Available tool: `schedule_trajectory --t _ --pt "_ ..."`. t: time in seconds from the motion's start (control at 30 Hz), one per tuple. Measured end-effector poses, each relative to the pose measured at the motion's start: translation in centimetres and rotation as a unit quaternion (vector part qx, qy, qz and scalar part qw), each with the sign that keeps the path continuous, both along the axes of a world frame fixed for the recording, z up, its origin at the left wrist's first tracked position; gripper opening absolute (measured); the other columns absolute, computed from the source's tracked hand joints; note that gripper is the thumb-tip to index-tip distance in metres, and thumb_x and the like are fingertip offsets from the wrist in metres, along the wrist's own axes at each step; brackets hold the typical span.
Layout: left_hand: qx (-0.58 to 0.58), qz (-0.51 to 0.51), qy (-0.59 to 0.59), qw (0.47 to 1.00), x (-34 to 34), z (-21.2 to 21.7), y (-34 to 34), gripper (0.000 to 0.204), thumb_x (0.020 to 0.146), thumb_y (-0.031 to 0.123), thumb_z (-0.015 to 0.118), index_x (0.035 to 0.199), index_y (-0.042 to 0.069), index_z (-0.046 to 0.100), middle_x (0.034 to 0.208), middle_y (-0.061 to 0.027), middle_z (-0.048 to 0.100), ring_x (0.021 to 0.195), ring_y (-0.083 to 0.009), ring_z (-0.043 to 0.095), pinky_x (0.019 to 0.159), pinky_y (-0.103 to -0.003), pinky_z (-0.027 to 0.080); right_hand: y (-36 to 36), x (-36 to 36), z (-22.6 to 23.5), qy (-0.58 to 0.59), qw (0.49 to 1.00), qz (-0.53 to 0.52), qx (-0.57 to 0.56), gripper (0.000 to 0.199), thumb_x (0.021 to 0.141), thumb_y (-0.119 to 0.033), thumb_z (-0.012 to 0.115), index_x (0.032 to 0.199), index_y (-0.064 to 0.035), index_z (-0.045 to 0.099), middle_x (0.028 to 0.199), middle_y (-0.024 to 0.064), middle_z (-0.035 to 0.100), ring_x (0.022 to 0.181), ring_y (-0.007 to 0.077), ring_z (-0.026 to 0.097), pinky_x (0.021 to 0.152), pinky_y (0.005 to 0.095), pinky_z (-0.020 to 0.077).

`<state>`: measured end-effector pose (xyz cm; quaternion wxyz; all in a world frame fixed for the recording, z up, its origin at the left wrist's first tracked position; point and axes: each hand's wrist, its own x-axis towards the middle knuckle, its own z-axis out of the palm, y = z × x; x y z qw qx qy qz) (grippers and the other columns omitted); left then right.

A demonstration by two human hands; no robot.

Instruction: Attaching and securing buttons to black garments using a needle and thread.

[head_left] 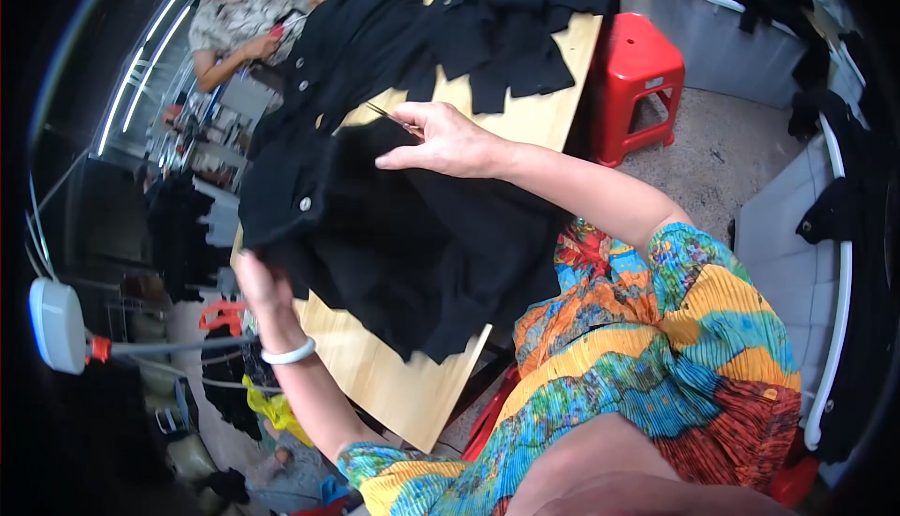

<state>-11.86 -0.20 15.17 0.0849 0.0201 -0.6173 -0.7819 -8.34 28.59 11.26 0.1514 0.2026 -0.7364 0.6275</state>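
A black garment (pixel 412 254) with shiny round buttons is spread across the wooden table (pixel 403 375), part of it draping over the near edge. At its left edge is my left hand (pixel 267 286), a pale bangle on the wrist; the fingers are closed on the cloth and partly hidden under it. My right hand (pixel 445 144) is above the garment, closed round a small pair of thread snips (pixel 382 111) whose dark narrow blades point away to the left. The thumb reaches out over the cloth.
More black garments (pixel 506 19) lie at the table's far end. Beside it stands a red plastic stool (pixel 642 85). Large grey bins (pixel 787 254) with black clothing line the right. Another person (pixel 248 19) works at the far left. A white lamp-like fixture (pixel 56 324) juts in from the left.
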Motion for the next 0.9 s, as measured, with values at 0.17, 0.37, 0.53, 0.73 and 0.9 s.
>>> schedule_trajectory --t 0.17,0.37,0.53,0.73,0.9 --pt "0.046 -0.055 0.149 0.986 7.5 8.8 7.2 0.030 0.088 0.014 0.033 0.105 -0.002 0.053 0.099 -0.0131 0.059 0.085 -0.0219 0.059 0.072 -0.030 0.048 -5.3 2.4 2.5 0.036 0.956 0.201 -0.209 0.066 0.065 0.003 0.070 0.122 -0.0046 0.036 0.112 0.0062 0.047 0.093 0.0055 0.047 0.076 0.0182 0.0400" --pt "-0.156 -0.071 0.203 0.964 12.7 5.5 9.6 0.037 0.081 0.002 0.044 0.117 0.001 0.040 0.099 -0.0088 0.054 0.083 -0.0144 0.054 0.073 -0.025 0.044 -7.1 5.0 2.0 0.028 0.942 0.200 -0.269 0.051 0.075 -0.009 0.065 0.119 -0.0006 0.040 0.109 0.0066 0.052 0.102 0.0124 0.048 0.089 0.0259 0.0382" --pt "-0.116 -0.315 0.259 0.906 17.0 -5.5 12.5 0.025 0.078 -0.001 0.048 0.103 -0.001 0.050 0.097 -0.0147 0.056 0.086 -0.0223 0.056 0.076 -0.029 0.045 -3.5 2.5 -0.1 -0.001 0.916 0.153 -0.372 0.035 0.079 -0.011 0.060 0.111 -0.0026 0.049 0.106 0.0068 0.055 0.100 0.0123 0.051 0.088 0.0266 0.0397" --pt "-0.567 -0.250 0.302 0.725 14.3 -20.6 14.5 0.049 0.084 0.027 0.052 0.122 0.001 0.037 0.115 -0.0188 0.049 0.110 -0.0264 0.045 0.092 -0.030 0.037 1.1 1.8 0.4 -0.026 0.902 0.153 -0.402 0.041 0.078 -0.017 0.061 0.115 -0.0060 0.046 0.109 0.0084 0.054 0.102 0.0140 0.050 0.089 0.0270 0.0397" --pt "-0.609 -0.243 0.283 0.700 12.9 -18.2 12.4 0.042 0.084 0.027 0.050 0.115 -0.001 0.042 0.110 -0.0204 0.050 0.105 -0.0279 0.048 0.089 -0.032 0.039 7.0 -0.9 0.7 -0.030 0.892 0.129 -0.432 0.046 0.078 -0.021 0.062 0.118 -0.0088 0.044 0.111 0.0097 0.052 0.103 0.0153 0.050 0.090 0.0274 0.0397"
